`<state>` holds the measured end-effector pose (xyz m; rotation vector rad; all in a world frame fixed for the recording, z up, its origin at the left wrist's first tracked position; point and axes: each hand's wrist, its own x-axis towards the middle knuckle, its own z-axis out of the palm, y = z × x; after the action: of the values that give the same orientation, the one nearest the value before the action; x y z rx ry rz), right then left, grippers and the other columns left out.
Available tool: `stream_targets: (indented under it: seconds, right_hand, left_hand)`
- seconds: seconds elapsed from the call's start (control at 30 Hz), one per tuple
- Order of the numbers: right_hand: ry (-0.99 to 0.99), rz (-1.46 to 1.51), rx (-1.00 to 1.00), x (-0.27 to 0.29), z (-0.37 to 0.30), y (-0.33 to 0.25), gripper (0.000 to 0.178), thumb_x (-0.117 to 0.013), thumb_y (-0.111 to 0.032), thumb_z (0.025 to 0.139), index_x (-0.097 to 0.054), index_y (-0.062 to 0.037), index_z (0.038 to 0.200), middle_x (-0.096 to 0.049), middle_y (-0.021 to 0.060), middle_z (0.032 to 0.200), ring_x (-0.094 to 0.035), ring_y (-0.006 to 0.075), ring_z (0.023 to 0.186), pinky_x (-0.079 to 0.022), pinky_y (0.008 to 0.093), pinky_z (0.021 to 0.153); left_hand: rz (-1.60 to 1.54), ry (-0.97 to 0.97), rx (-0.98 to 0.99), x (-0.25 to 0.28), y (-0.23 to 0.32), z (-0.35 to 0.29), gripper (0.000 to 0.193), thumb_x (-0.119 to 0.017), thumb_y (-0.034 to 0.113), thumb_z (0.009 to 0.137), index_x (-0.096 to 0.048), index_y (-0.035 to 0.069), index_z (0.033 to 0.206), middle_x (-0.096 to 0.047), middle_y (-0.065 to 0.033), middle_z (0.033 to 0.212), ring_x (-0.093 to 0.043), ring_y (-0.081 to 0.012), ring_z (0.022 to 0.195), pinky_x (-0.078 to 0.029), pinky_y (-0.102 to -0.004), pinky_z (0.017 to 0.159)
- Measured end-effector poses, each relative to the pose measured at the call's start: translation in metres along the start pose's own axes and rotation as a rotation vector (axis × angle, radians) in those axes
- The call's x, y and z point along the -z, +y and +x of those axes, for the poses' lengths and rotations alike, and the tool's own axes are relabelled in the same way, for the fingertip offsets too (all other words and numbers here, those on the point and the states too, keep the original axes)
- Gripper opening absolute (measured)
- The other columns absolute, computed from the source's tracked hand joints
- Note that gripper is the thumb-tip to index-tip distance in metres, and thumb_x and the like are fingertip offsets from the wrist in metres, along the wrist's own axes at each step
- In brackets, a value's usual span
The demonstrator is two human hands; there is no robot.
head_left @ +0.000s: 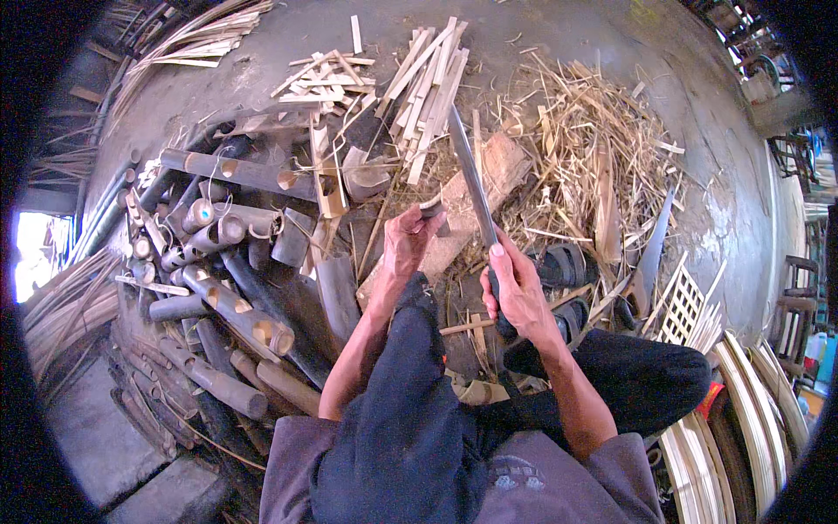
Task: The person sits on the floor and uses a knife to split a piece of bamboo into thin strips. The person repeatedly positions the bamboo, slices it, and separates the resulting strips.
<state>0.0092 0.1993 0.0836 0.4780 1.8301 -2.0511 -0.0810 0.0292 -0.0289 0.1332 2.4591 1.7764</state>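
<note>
My left hand (407,243) is closed on a short, curved piece of bamboo (431,207), its fingers pinching it upright. In my right hand (522,293) is the dark handle of a long machete (474,179). The blade points up and away, tilted slightly left, and is apart from the bamboo piece. Beneath both hands lies a rough wooden block (495,172), running diagonally between my legs.
Cut bamboo tubes (223,306) are heaped on the left. Split bamboo strips (428,83) lie ahead, with a pile of shavings (580,131) to their right. A handsaw (653,253) and a woven lattice (681,306) lie right of my legs.
</note>
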Motion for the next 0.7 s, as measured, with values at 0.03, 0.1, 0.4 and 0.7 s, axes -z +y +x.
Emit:
stream_targets:
  seconds: [0.03, 0.1, 0.4, 0.7]
  right_hand:
    - [-0.003, -0.002, -0.02, -0.001, 0.001, -0.003, 0.052, -0.039, -0.038, 0.102, -0.032, -0.0124, 0.147, -0.044, -0.0018, 0.065, -0.045, 0.0067, 0.05, -0.04, 0.0226, 0.043]
    - [-0.029, 0.001, -0.045, -0.002, 0.006, -0.006, 0.054, -0.039, -0.041, 0.101, -0.03, -0.0145, 0.147, -0.045, -0.0001, 0.065, -0.043, 0.0071, 0.047, -0.039, 0.023, 0.042]
    - [-0.07, 0.019, -0.09, -0.003, 0.018, 0.003, 0.04, -0.04, -0.043, 0.101, -0.05, -0.0067, 0.115, -0.048, 0.0007, 0.065, -0.045, 0.0079, 0.046, -0.039, 0.0238, 0.04]
    - [-0.081, 0.027, -0.116, -0.001, 0.018, 0.004, 0.04, -0.041, -0.042, 0.1, -0.05, -0.0079, 0.119, -0.047, 0.0002, 0.065, -0.044, 0.0076, 0.046, -0.039, 0.0239, 0.04]
  left_hand:
    - [0.041, -0.045, 0.036, 0.002, 0.015, -0.004, 0.021, -0.069, 0.017, 0.086, -0.07, 0.005, 0.103, -0.072, -0.0076, 0.092, -0.064, -0.0116, 0.08, -0.049, -0.028, 0.073]
    - [0.109, -0.093, 0.031, 0.003, 0.024, -0.009, 0.02, -0.069, 0.017, 0.085, -0.071, 0.006, 0.102, -0.071, -0.0102, 0.088, -0.066, -0.0147, 0.079, -0.05, -0.0296, 0.073]
    - [0.078, -0.192, -0.168, -0.002, 0.012, -0.011, 0.02, -0.07, 0.013, 0.083, -0.07, 0.005, 0.102, -0.071, -0.0101, 0.094, -0.068, -0.0176, 0.084, -0.052, -0.0309, 0.075]
    - [0.011, -0.196, -0.163, -0.005, 0.004, -0.01, 0.022, -0.068, 0.02, 0.085, -0.07, 0.008, 0.103, -0.071, -0.0119, 0.09, -0.068, -0.0214, 0.082, -0.051, -0.0332, 0.072]
